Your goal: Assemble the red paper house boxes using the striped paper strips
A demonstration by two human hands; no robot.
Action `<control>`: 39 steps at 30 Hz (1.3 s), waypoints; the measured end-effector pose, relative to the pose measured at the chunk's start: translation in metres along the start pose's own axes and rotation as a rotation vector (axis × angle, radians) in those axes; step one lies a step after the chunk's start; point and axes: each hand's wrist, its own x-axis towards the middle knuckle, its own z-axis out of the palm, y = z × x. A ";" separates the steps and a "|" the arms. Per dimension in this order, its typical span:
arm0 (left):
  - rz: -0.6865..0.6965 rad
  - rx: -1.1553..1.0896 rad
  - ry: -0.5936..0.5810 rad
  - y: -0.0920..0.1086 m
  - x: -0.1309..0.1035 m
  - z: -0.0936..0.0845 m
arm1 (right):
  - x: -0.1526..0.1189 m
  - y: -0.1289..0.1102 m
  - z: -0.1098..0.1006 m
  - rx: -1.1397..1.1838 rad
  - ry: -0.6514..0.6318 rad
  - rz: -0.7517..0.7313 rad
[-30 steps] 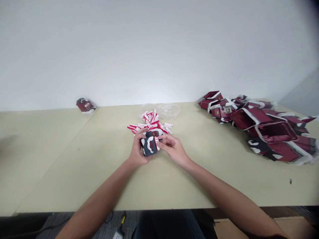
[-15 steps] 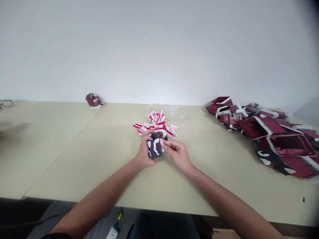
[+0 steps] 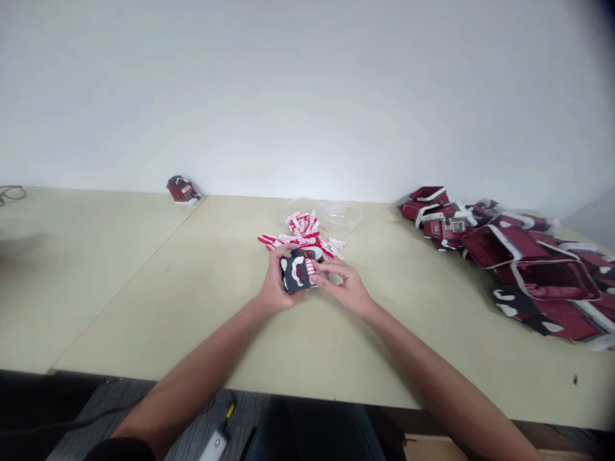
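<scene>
My left hand (image 3: 275, 287) is closed around a small model house (image 3: 289, 275) with a dark, snow-patched roof. Its roof faces me, tilted, above the middle of the table. At the house's right side sits a red-and-white striped awning piece (image 3: 310, 265), which the thumb and fingers of my right hand (image 3: 350, 293) pinch against the wall. Just beyond the house lies a pile of similar striped pieces (image 3: 302, 224), some white, some red; its near part is hidden by the house and my left hand.
Two clear plastic bowls stand behind the pile, one (image 3: 342, 218) plainly seen. Several dark-red model houses (image 3: 533, 246) lie heaped on the right. Another house with a striped awning (image 3: 182, 190) stands at the back left. Eyeglasses (image 3: 12, 192) rest at the far left edge.
The house has turned in my left hand and shifted slightly up and left, showing more of the striped awning. My right fingers have stayed at its edge.
</scene>
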 end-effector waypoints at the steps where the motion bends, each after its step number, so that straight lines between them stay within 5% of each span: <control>1: -0.011 -0.043 -0.012 0.002 0.002 -0.001 | 0.002 -0.001 -0.005 -0.017 -0.042 -0.022; 16: -0.014 -0.055 -0.171 -0.002 0.001 -0.005 | -0.001 0.011 -0.021 -0.226 -0.188 -0.012; 22: -0.053 0.077 -0.154 0.014 0.014 -0.029 | -0.006 0.012 -0.016 -0.290 -0.129 0.008; 25: -0.103 0.232 -0.050 0.026 0.020 -0.070 | -0.009 0.019 -0.023 -0.273 -0.049 0.070; 28: -0.238 0.468 0.074 0.036 0.019 -0.139 | -0.010 0.026 -0.040 -0.292 0.012 0.112; 34: -0.680 0.969 0.653 0.053 -0.004 -0.286 | -0.024 0.027 -0.073 -0.376 -0.058 0.178; 39: -0.928 1.196 0.724 0.056 -0.017 -0.342 | -0.043 0.025 -0.092 -0.432 -0.082 0.219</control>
